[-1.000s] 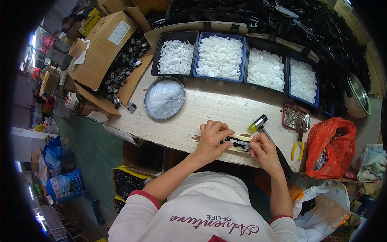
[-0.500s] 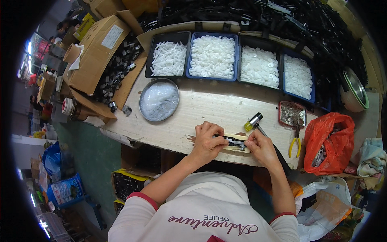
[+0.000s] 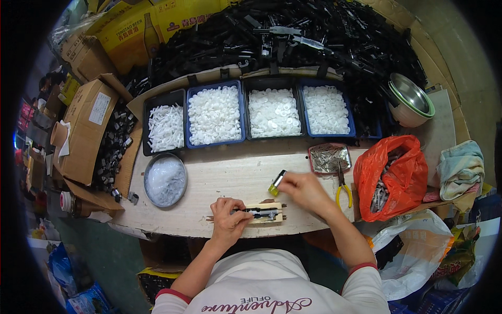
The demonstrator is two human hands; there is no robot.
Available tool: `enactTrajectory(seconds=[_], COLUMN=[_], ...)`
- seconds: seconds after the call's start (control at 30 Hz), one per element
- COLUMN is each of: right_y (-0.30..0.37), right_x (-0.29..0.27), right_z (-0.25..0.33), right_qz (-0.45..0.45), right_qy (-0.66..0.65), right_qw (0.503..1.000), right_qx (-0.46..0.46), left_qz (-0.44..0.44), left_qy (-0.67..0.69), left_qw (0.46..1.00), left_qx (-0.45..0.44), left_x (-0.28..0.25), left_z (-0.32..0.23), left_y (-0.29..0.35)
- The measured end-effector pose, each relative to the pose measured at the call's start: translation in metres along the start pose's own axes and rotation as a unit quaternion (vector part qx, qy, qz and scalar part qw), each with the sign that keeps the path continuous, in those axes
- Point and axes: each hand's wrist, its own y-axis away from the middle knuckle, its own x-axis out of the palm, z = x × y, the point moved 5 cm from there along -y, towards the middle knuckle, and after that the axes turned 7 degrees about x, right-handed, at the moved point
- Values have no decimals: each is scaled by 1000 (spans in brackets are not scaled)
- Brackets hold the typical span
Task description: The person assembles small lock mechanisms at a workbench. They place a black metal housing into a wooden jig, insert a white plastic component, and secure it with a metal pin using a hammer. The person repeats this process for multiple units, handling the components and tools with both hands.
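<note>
My left hand [image 3: 229,222] is closed at the left end of a narrow black part [image 3: 256,211], fingertips pinching it. That part lies in a pale wooden block [image 3: 278,205] near the table's front edge, with a small grey metal piece at its right end. My right hand [image 3: 303,192] is up and to the right of the block, its fingers closed around a small hammer [image 3: 277,183] close to the head. The hammer head has a silvery middle, a black end and a yellow-green end. My hand and forearm hide most of its handle.
Four bins of white plastic pieces, including a blue bin [image 3: 242,118], line the back. A round dish [image 3: 184,180] holds clear material. A red tray [image 3: 309,157] of pins, yellow-handled pliers [image 3: 339,194] and a red bag [image 3: 413,178] stand right. Black parts [image 3: 219,47] heap behind.
My right hand has left the block and moved up onto the hammer. My left hand stays on the black part. The whole view has shifted, so the table appears lower and further left.
</note>
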Motion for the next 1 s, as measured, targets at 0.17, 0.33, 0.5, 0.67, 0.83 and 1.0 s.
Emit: enactTrajectory(seconds=[0.17,0.33,0.5,0.67,0.83,1.0], right_y=[-25,-18,-30,-32,-19,-8], right_x=[-92,-119,-105,-109,-122,-138], right_z=[-28,-74,-103,-100,-99,-83], right_qz=[-294,-307,-271,-229,-228,-182], right_qy=[129,369,458,487,436,259], right_qw=[947,875,843,841,870,949], right_qx=[-18,59,73,56,37,-13], left_qz=[2,-4,-3,2,-5,-6], left_qy=[1,-5,-2,5,-4,-4], left_qw=[1000,1000,1000,1000,1000,1000], left_qx=[-8,-3,-2,-3,0,8], left_x=[1,0,0,0,0,1], left_z=[2,0,1,1,1,1], left_y=[3,1,2,2,2,2])
